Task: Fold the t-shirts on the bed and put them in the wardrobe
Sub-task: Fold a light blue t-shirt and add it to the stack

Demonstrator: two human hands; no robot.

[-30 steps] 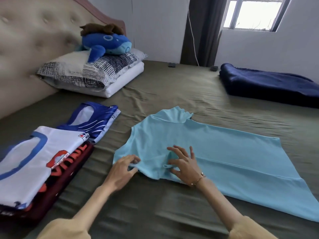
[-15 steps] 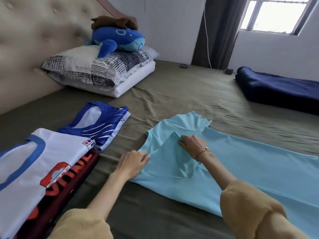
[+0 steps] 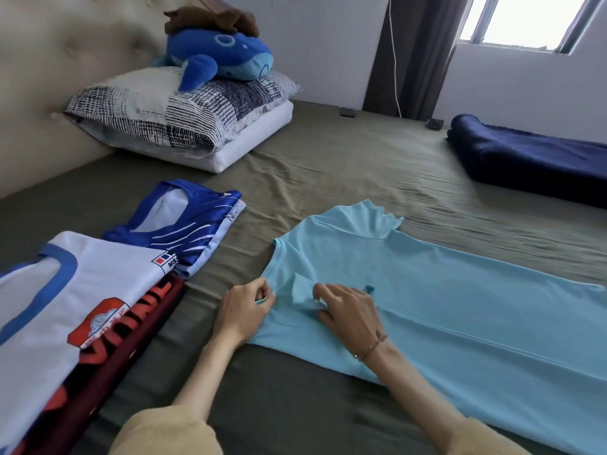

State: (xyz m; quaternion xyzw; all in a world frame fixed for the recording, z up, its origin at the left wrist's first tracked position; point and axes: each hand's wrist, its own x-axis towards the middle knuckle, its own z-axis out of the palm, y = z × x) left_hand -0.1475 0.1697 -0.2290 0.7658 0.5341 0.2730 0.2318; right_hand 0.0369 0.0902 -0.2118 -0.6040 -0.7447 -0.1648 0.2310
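A light blue t-shirt (image 3: 443, 300) lies spread on the olive bed sheet (image 3: 345, 165), its collar end towards my hands. My left hand (image 3: 244, 310) pinches the shirt's near edge by the neck. My right hand (image 3: 348, 311) grips a small bunched fold of the same fabric just to the right. At the left a folded white shirt with blue trim (image 3: 65, 307) tops a dark red one with red lettering (image 3: 131, 343). Behind them lies a folded blue and white jersey (image 3: 184, 231).
Two stacked pillows (image 3: 184, 116) with a blue plush whale (image 3: 223, 57) lean by the padded headboard (image 3: 49, 60). A rolled navy blanket (image 3: 532, 159) lies at the far right. A dark curtain (image 3: 410, 50) and a window (image 3: 525, 18) are behind the bed.
My right hand has come back from the folded-over sleeve towards me and now bunches fabric near the collar. My left hand stays pinching the shirt's edge. The view has shifted closer.
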